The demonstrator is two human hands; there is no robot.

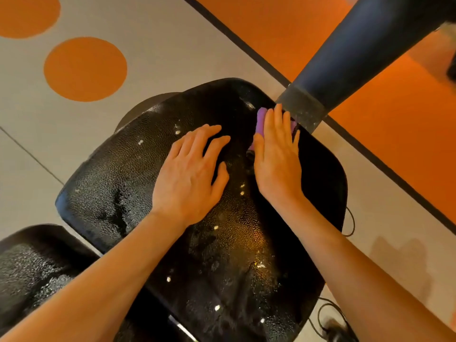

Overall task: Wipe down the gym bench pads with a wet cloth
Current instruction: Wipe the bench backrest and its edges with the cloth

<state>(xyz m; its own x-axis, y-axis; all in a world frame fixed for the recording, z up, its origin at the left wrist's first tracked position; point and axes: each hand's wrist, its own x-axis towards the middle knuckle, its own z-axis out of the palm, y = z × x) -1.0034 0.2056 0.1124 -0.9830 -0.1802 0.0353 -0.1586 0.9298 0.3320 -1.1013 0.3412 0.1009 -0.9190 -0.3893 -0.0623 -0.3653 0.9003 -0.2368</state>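
You have two black pads: your left hand (pixel 191 174) lies flat, fingers straight, on the large pad (pixel 123 178); your right hand (pixel 277 154) presses flat the one purple cloth (pixel 261 119) at its far right edge. The second pad (pixel 29 267) is near left.

**Mostly covered cloth, cropped pads**

Your right hand (pixel 276 154) hides most of the purple wet cloth (pixel 262 119); only its edges show. The second black textured bench pad (pixel 32 272) runs off the frame's left edge, and your forearms leave at the bottom.
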